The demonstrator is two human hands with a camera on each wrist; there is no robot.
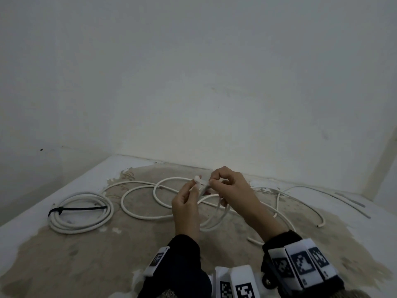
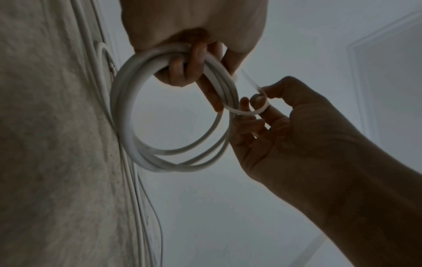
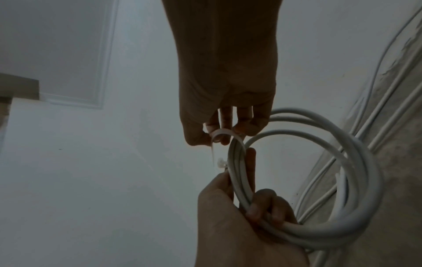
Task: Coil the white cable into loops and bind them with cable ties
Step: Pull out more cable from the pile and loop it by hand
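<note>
We look down on a worktop (image 1: 64,254) whose white coating has worn away across the middle, leaving a rough beige-brown patch with flaking edges. It is pushed into a corner of plain white walls (image 1: 193,82), faintly scuffed and marked. From the wrist views we see a white ceiling with a raised rectangular moulding.

Above the middle of the worktop our left hand (image 1: 185,208) has its fingers curled round a small coil of white cable (image 2: 128,112), several loops held together and lifted clear of the surface. Our right hand (image 1: 231,189) pinches a white cable tie (image 2: 253,101) between thumb and fingertips; the tie curves round the bundled strands just beside the left fingers, and its small square head (image 3: 222,163) stands close to the left thumb.

More loose white cable (image 1: 141,203) sprawls in wide loops over the bare patch and trails to the right, with one cut end (image 1: 321,224) near the right edge. At the left lies a finished coil (image 1: 81,214), bound by a black cable tie (image 1: 75,209). Both wrists wear dark sleeves and bands with black-and-white markers (image 1: 300,264).
</note>
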